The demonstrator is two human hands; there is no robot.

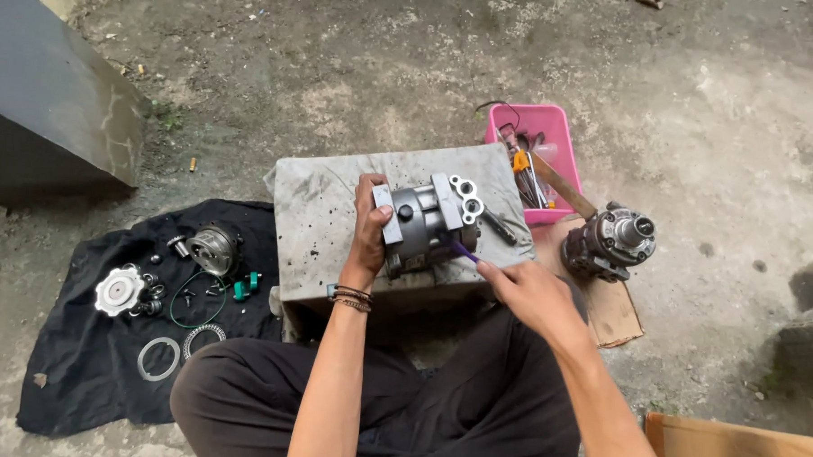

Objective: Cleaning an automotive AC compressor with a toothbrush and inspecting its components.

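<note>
Seated on concrete ground, legs in dark trousers drawn up to a cloth-covered block; grey metal compressor body lying on its side on top of the block, near the front edge, flanged port end toward the right; left hand wrapped round the compressor's left end, thumb over the top, fingers clamped on the housing; beaded bracelets on that wrist; right hand just right of and below the compressor, fingers pinched together on a thin purple-handled tool, tip touching the compressor's lower right side; dark bolt or socket piece on the block just beside the port end; pink plastic tray behind the block's right corner, holding mixed hand tools, a long rusty bar sticking out of it; second compressor unit with pulley shaft facing up, resting on a piece of cardboard to the right of the block; black cloth spread on the ground to the left, carrying a round clutch housing, a white hub plate, a green O-ring, two metal rings and small loose parts; dark slanted panel at far left; more cardboard at bottom right corner.
</note>
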